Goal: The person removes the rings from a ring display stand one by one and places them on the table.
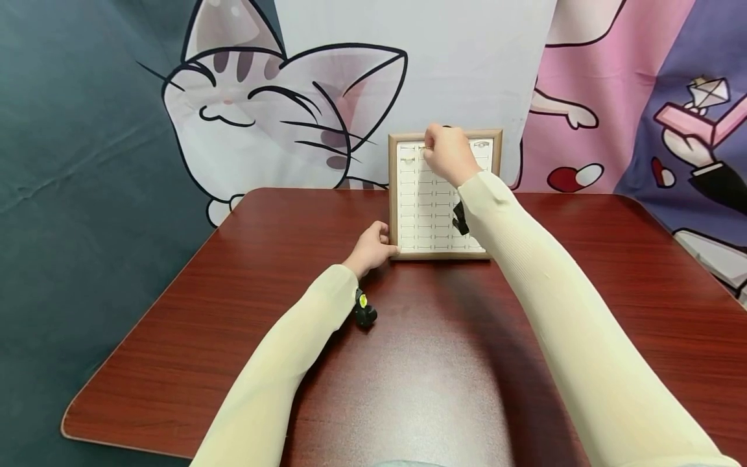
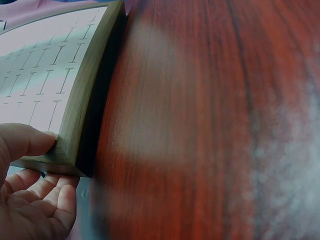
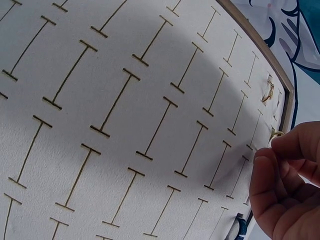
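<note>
A pale ring display board with rows of I-shaped slits and a wooden frame stands upright on the table. My left hand grips its lower left corner, the thumb on the front and the fingers curled behind the edge. At the board's top row, my right hand pinches a small gold ring at a slit; how far it sits in the slit is hidden. One gold ring sits in a nearby slit at the top left. A dark-looking ring sits at the top right.
The reddish-brown wooden table extends around the board. Behind it hangs a cloth with a cartoon cat. Black wrist devices are worn under both cream sleeves.
</note>
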Demonstrator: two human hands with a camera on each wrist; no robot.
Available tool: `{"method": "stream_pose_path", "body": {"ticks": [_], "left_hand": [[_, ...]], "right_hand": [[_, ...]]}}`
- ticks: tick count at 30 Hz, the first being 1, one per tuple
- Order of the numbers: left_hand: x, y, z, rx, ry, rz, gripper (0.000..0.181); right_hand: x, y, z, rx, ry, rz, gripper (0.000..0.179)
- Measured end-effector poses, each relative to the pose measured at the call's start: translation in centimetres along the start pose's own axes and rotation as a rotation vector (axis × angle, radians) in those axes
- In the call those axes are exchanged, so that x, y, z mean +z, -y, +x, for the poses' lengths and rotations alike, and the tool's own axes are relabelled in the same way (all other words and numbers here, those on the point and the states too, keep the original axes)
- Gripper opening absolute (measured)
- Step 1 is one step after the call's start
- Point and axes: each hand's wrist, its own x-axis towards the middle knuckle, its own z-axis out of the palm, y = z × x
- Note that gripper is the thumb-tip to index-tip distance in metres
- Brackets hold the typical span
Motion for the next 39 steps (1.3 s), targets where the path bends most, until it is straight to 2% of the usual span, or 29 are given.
{"method": "stream_pose_path", "body": {"ticks": [11,17,27,39], "left_hand": [[0.0,-0.1,0.0,-0.002,-0.002,0.011,0.045],[0.1,0.1,0.1,-0.002,0.005,0.002,0.046],[0.0,0.1,0.2,0.005,-0.003,0.012,0.047],[0.2,0.3,0.2,0.01,-0.013,0.003,0.046]], "right_hand": [[0.2,-0.4,-0.2,-0.045,-0.031,-0.022,0.011],[-0.2,-0.3,-0.6,-0.042,-0.026,-0.007,0.01],[-0.8,0.0,-2.0,-0.098,-0.059,0.0,0.013],[-0.7,-1.8,-4.0,-0.167,-0.159,-0.038,0.009]]}}
